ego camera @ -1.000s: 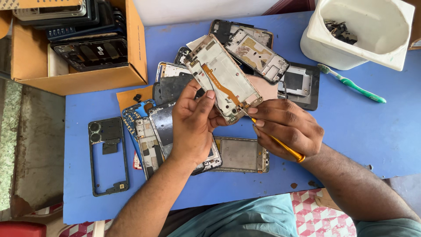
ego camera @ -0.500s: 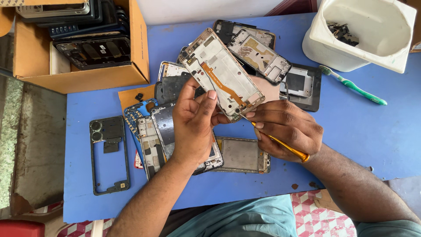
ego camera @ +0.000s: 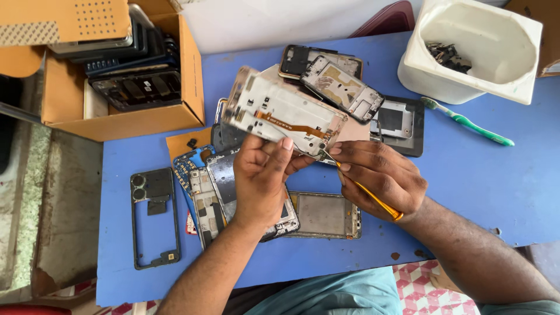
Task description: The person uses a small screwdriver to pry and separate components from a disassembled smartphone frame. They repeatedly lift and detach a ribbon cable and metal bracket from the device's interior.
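While our left hand [ego camera: 262, 175] pinches the phone frame [ego camera: 286, 114] above the table and our right hand [ego camera: 379, 178] grips a screwdriver [ego camera: 364, 189] at its near corner, a slip could gouge the orange ribbon [ego camera: 291, 125].

Phone mid-frame [ego camera: 280, 114]: stripped chassis, pale silver-beige, screen and back cover off, inner side facing up. Raised off the blue table, long axis running upper-left to lower-right, tilted. An orange-brown flex ribbon crosses its middle lengthwise; small dark cutouts and screw bosses sit along the edges. Lower-right end is pinched between fingers, upper-left end hangs free over the pile of other frames.

Screwdriver [ego camera: 364, 189]: thin, with a yellow-orange handle and a short metal shaft. It lies diagonally, tip up-left, touching the frame's lower-right corner. Most of the handle is hidden in the grip; the butt end pokes out lower right.
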